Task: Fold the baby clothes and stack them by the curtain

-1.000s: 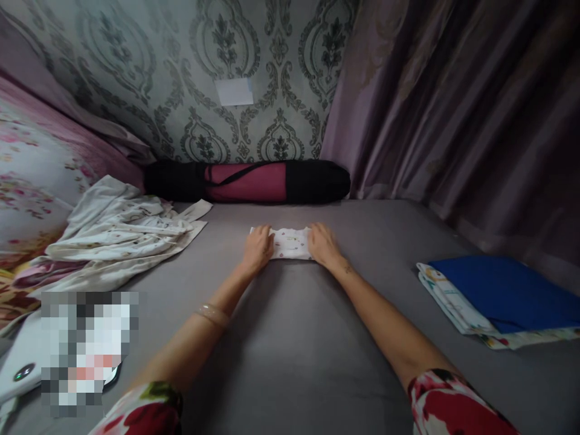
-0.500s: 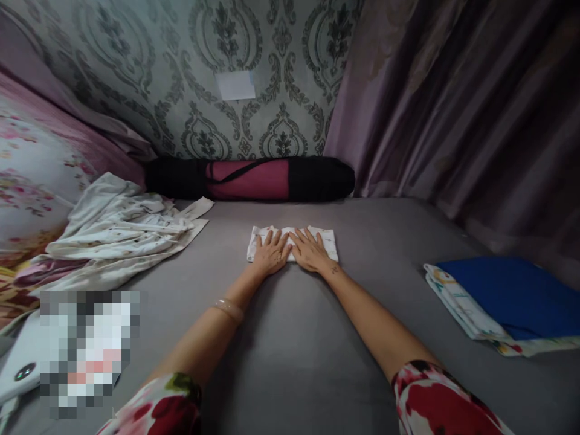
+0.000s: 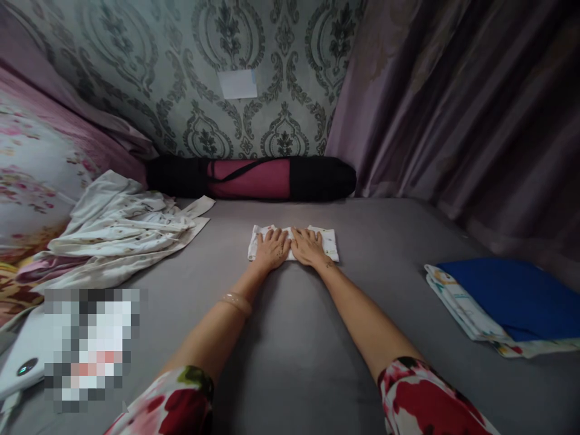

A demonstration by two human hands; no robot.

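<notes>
Far left: floral fabric [image 3: 29, 151] rose along the edge, with a crumpled heap of cream printed cloth [image 3: 118, 226] against it, one flap reaching toward the middle. In front of the heap, a white phone [image 3: 29, 344] lay with a white cable [image 3: 9, 403] at its lower end; a pixelated patch covered whatever was just right of it. Back: a black-and-maroon bolster-shaped bag [image 3: 249, 178] lay along the foot of the patterned wall [image 3: 176, 115], beyond the work; a white sheet of paper [image 3: 238, 84] was on the wall above. Centre: left hand [image 3: 273, 249], bangle [image 3: 236, 303] on that arm, was palm down, fingers slightly spread, on the left half of a folded white printed cloth [image 3: 330, 244], which lay flat on the grey sheet [image 3: 290, 350]. Right hand [image 3: 308, 246] lay likewise just beside it, thumbs close; together they hid the cloth's middle. Right: a folded stack, blue cloth [image 3: 512, 296] over white printed layers [image 3: 466, 308], sat well apart, near a purple curtain [image 3: 430, 103].
</notes>
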